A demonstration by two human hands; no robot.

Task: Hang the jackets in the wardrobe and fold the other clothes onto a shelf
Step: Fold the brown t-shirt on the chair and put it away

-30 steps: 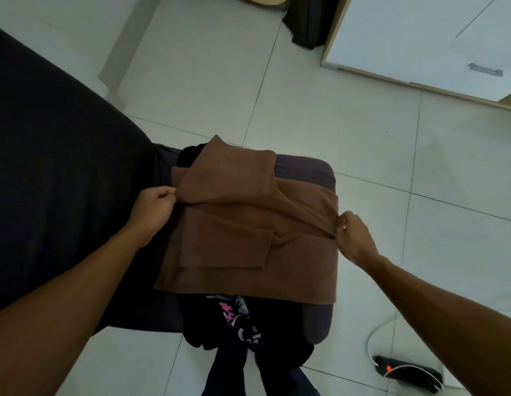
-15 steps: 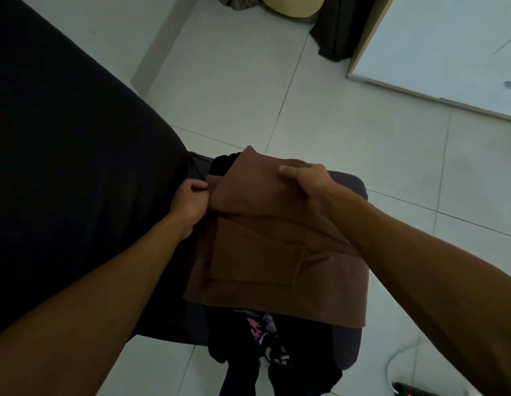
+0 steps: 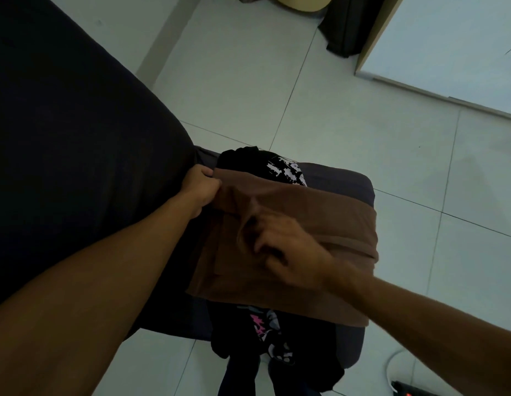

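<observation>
Left hand (image 3: 201, 185) pinches the brown garment (image 3: 320, 224) at its near-left corner, while the right hand (image 3: 285, 241) lies on its middle, blurred, grip impossible to call. The garment's long axis runs rightward from the left hand; right hand looks better placed for the next fold.

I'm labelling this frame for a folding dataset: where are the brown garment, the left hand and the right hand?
brown garment (image 3: 334, 212): head view, flat upper right part.
left hand (image 3: 201, 185): head view, back of the hand at the garment's left edge.
right hand (image 3: 288, 241): head view, back of the hand on the cloth.
</observation>
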